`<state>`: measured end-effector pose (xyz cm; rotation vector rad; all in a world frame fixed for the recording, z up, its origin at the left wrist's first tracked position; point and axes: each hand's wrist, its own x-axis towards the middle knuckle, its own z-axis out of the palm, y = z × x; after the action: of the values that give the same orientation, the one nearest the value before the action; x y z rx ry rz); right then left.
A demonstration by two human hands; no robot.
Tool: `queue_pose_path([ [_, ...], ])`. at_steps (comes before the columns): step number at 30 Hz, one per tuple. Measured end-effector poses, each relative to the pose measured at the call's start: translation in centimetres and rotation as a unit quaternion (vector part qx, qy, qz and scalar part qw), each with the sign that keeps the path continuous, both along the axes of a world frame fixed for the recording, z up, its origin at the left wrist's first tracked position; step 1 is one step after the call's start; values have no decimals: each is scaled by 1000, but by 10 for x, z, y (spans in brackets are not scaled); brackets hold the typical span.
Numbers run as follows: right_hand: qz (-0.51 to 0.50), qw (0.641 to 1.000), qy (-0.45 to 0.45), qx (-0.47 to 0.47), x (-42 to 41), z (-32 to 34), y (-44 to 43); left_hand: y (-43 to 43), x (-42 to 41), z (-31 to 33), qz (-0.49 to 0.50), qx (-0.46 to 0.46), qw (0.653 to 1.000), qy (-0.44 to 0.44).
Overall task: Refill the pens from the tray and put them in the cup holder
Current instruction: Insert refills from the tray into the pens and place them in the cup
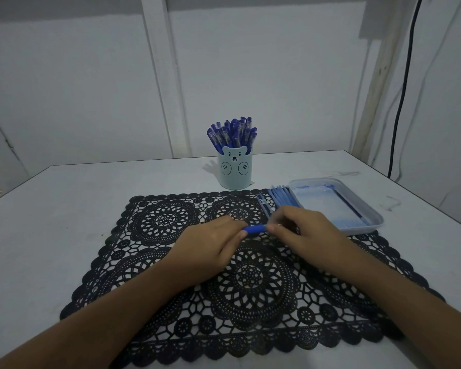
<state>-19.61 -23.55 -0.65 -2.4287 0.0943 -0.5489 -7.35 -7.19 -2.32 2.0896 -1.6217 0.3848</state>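
Over the middle of the black lace mat (171,262), a blue pen (254,229) lies level between my two hands. My left hand (210,249) pinches its left end with curled fingers. My right hand (301,233) grips the right part, which is hidden under its fingers. The pale blue bear cup holder (234,170) stands at the back centre, packed with several blue pens (233,135). The white tray (338,206) sits at the right and holds one dark pen along its right side.
Several pale blue refill sticks (281,198) lie fanned on the mat just left of the tray. The grey table (64,209) runs back to a white wall. A black cable (405,89) hangs at the far right.
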Motion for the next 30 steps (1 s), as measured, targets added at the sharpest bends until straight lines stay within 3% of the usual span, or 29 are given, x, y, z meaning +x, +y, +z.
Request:
queue_pose_path([
  [11,6,999,35,2,-2,2,1,1,-1,0,-4,0,1000,-7],
  [17,-45,999,19,2,0,3,3,0,0,0,2,-2,1000,-9],
  [24,-101,981,-90,142,-3,12,-6,-1,4,0,59,2,997,54],
  [30,-54,998,-37,-16,-7,11,4,-1,3,5,96,-2,992,84],
])
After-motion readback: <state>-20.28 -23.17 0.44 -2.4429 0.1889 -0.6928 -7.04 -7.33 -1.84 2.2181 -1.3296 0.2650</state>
